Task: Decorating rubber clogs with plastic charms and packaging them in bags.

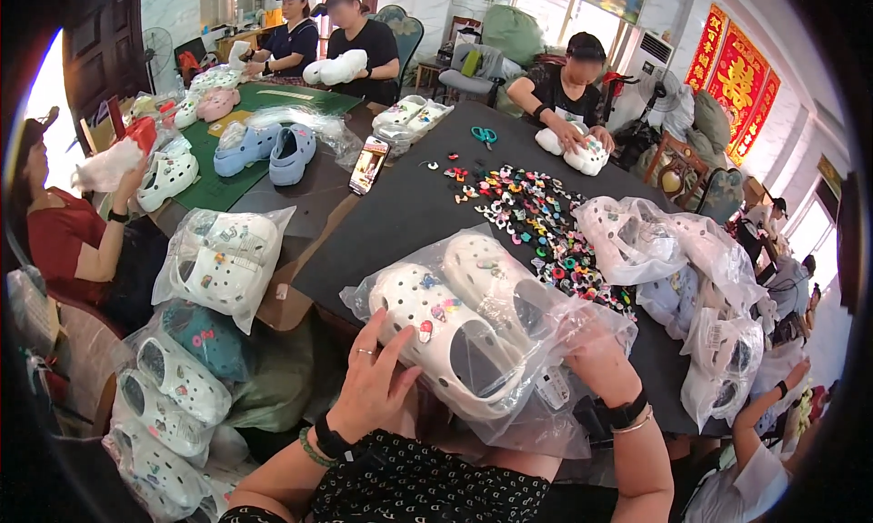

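A pair of white clogs with small colourful charms lies tilted in a clear plastic bag at the table's near edge. My left hand, fingers spread, rests against the left clog's side through the film. My right hand is at the bag's right side, fingers curled on the plastic; the film partly covers them. Beyond the clogs, many loose multicoloured shoe charms are scattered over the black table.
Bagged clogs pile up on the right. Another bagged white pair lies on the left, above a stack of bagged clogs. Blue clogs, a phone and teal scissors lie farther off. Several people work around the tables.
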Motion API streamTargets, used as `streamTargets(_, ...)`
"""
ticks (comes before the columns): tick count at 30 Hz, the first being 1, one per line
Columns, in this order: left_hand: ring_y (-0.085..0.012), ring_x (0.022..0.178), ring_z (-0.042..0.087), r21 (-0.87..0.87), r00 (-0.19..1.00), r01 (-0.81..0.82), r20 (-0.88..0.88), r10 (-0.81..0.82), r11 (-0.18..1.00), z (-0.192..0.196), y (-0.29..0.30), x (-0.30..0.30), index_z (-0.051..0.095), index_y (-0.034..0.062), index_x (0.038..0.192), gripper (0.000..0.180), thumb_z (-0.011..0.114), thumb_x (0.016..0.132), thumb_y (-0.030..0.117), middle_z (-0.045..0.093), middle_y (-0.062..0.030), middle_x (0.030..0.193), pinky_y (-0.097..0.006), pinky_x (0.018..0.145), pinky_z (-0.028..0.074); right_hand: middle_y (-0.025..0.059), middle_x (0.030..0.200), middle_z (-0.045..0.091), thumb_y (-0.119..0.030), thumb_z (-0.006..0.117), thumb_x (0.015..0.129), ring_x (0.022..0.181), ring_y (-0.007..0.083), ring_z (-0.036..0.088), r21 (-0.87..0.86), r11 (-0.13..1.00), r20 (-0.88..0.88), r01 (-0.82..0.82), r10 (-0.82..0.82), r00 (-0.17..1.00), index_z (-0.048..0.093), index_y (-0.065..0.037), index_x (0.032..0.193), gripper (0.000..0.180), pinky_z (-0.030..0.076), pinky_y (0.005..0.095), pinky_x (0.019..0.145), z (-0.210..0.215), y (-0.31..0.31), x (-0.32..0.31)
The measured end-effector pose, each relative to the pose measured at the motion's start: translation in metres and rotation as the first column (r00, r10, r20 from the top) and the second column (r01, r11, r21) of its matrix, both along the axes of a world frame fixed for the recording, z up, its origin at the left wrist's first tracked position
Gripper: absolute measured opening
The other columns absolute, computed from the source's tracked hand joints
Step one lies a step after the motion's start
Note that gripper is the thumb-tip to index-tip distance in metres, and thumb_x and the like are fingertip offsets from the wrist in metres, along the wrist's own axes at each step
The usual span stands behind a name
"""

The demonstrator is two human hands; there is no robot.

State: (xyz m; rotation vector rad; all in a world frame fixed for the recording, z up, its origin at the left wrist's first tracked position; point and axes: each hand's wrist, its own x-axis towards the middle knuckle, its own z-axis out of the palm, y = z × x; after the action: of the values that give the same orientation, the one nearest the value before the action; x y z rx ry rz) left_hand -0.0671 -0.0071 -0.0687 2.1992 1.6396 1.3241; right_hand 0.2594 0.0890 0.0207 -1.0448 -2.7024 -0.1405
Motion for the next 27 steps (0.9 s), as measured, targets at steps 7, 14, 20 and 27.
streamTargets(7,-0.0439,0.135,0.033,-0.042,1.000,-0.022,0.016,0.023,0.999,0.002,-0.003,-0.004,0.049,0.0048,0.136,0.053,0.069,0.088,0.016,0.027,-0.0270,0.149,-0.048,0.111,0.031,0.0141,0.117,0.062,-0.018,0.062,0.090,0.104,0.0340,0.052,-0.135,0.972,-0.199,-0.194,0.166,0.966,0.058,-0.009,0.133,0.044,0.040,0.0419,0.096,0.011,-0.007,-0.033)
streamTargets(14,-0.0436,0.131,0.038,-0.028,0.997,-0.016,0.071,0.018,0.999,-0.001,-0.003,-0.003,0.051,0.0086,0.136,0.057,0.073,0.084,0.018,0.033,-0.0271,0.146,-0.048,0.108,0.035,0.0105,0.116,0.065,-0.007,0.068,0.081,0.104,0.0297,0.061,-0.178,0.966,-0.342,-0.187,0.117,0.932,0.064,-0.008,0.116,0.035,0.048,0.0402,0.090,0.002,0.019,-0.018)
streamTargets(20,-0.0439,0.131,0.038,-0.036,0.997,-0.041,0.063,0.043,0.999,-0.006,-0.005,-0.004,0.052,0.0089,0.136,0.057,0.073,0.084,0.018,0.032,-0.0283,0.146,-0.048,0.108,0.035,0.0087,0.092,0.065,-0.011,0.072,0.079,0.088,0.0297,0.062,-0.097,0.993,-0.249,-0.069,0.043,0.968,0.068,-0.008,0.090,0.013,0.050,0.0416,0.076,-0.009,0.017,-0.029)
streamTargets(27,-0.0442,0.131,0.038,-0.047,0.997,-0.012,0.079,0.016,0.999,-0.001,-0.007,-0.007,0.052,0.0089,0.136,0.058,0.074,0.083,0.017,0.033,-0.0282,0.146,-0.048,0.108,0.035,0.0103,0.100,0.068,-0.017,0.071,0.078,0.095,0.0310,0.063,-0.333,0.919,-0.384,-0.212,0.073,0.921,0.070,-0.010,0.097,0.021,0.049,0.0430,0.083,-0.025,0.016,-0.026)
